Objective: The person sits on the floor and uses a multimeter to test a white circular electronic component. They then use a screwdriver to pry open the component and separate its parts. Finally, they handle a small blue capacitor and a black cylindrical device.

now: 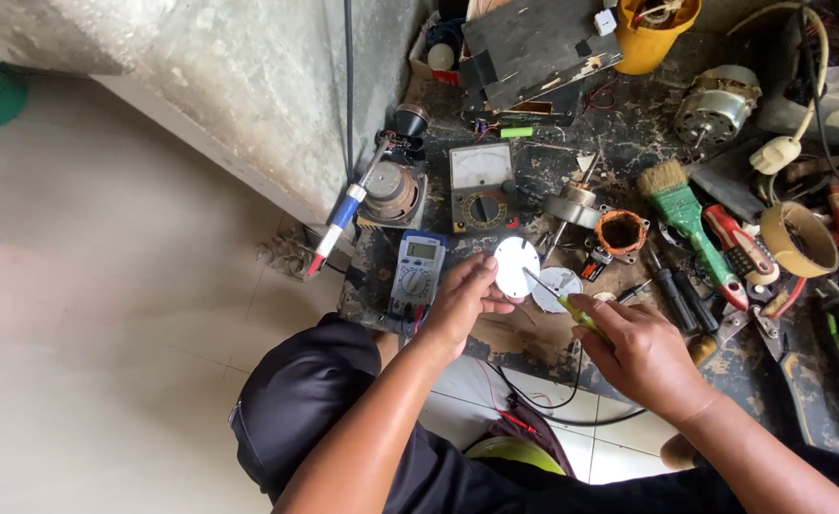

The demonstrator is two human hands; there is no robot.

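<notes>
My left hand [460, 303] pinches a small round white disc [516, 266] by its edge, just above the workbench. My right hand [640, 352] grips a thin screwdriver with a yellow-green handle [581, 314]; its metal tip points up-left and touches the disc. A second round white part [559, 283] lies on the bench right beside the disc. Below both arms, dark trousers cover my knees.
A blue digital multimeter [417, 270] lies left of my left hand, an analogue meter [482, 187] behind it. A copper-wound stator [620, 231], green-handled brush [686, 215], red pliers [741, 246], screwdrivers, a tape roll [799, 239], a motor [718, 106] and a yellow cup [656, 29] crowd the dirty bench [543, 338].
</notes>
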